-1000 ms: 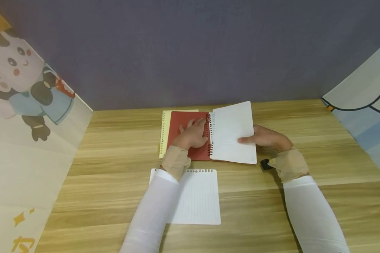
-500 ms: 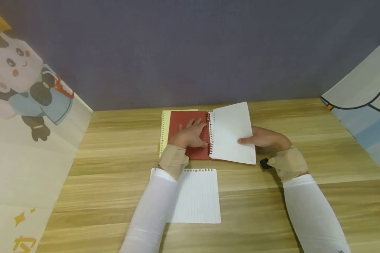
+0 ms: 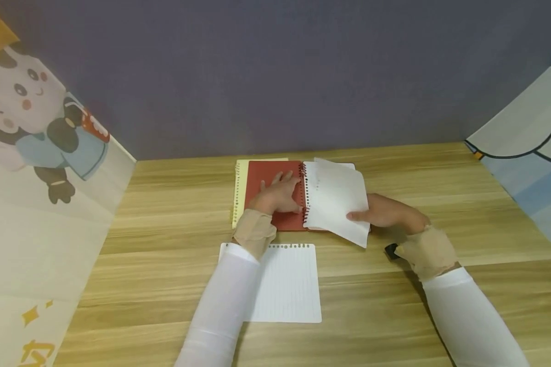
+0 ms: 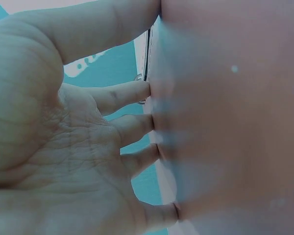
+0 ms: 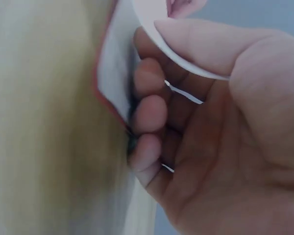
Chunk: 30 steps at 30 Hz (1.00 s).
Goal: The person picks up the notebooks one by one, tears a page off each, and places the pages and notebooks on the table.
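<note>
A spiral notebook lies open, its red cover (image 3: 254, 178) on the left and white pages on the right. My left hand (image 3: 277, 198) rests on the red cover beside the coil (image 3: 305, 214), fingers spread. In the left wrist view its fingertips (image 4: 146, 90) press on the surface. My right hand (image 3: 385, 211) pinches a white page (image 3: 340, 199) at its right edge, thumb on top. The page sits askew over the stack, its lower corner past the notebook's front edge. In the right wrist view the page bends under the thumb (image 5: 196, 41), above curled fingers.
A yellow punched sheet (image 3: 240, 199) shows from under the red cover's left side. In front of the notebook lies a loose lined sheet (image 3: 289, 285) with punched holes, partly under the left forearm. A grey wall (image 3: 275, 76) stands behind the wooden table (image 3: 372, 321).
My right hand has moved slightly toward the front with the page, which has turned askew from the coil and uncovered part of the stack behind. The left hand stays on the cover.
</note>
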Motion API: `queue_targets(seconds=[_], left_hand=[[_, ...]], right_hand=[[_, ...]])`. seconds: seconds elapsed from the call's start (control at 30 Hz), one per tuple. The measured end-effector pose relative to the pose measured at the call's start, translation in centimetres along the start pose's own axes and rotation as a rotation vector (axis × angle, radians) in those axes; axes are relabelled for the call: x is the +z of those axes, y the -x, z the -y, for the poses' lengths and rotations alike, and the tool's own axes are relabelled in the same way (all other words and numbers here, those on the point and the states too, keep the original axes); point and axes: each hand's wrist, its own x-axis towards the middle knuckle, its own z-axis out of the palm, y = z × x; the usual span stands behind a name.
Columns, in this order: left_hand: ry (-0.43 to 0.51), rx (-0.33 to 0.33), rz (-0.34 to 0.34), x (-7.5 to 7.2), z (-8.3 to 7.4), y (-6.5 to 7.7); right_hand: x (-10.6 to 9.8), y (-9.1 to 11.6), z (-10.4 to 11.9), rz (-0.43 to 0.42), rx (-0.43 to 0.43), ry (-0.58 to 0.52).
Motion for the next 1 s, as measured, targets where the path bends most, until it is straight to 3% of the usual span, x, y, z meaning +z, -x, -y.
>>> queue_targets(seconds=[0.37, 0.8, 1.0], left_hand=[[-0.002, -0.007, 0.008, -0.1, 0.0, 0.1], [-0.011, -0.012, 0.003, 0.0, 0.1, 0.0], [-0.008, -0.015, 0.000, 0.0, 0.1, -0.1]], right_hand=[[0.3, 0.4, -0.9, -0.005, -0.063, -0.068], [0.0, 0.5, -1.2, 0.018, -0.061, -0.109], [-0.3, 0.9, -1.4, 0.011, -0.019, -0.121]])
